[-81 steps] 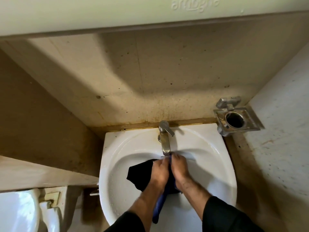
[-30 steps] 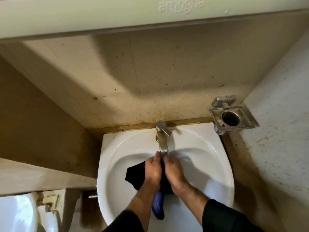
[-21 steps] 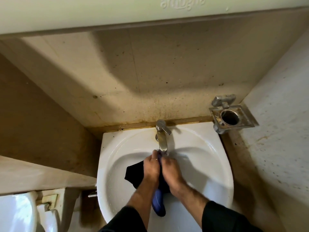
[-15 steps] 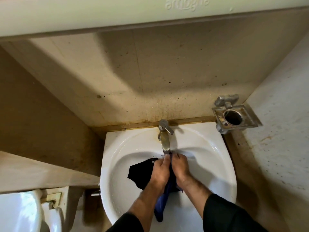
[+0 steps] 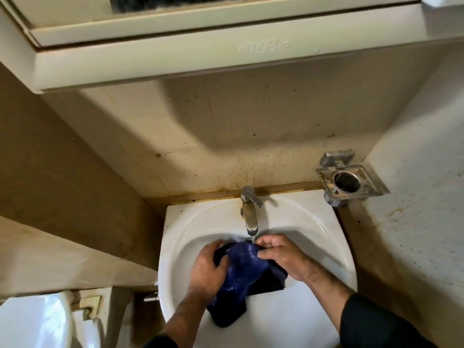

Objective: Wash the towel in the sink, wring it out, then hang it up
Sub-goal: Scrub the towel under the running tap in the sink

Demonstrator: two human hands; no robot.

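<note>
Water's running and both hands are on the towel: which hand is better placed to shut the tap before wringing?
Probably the right hand: its fingers pinch the towel just beside the tap spout. The left hand grips lower down.

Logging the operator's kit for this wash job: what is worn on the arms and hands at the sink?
Both hands, left hand and right hand, are bare: no gloves, and no rings or watch that I can see. Black long sleeves are pushed up, leaving the forearms uncovered. The hands look wet.

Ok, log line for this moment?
stage: washing | left hand, right hand: gripping towel | place: sink, under tap | wrung: no
</note>
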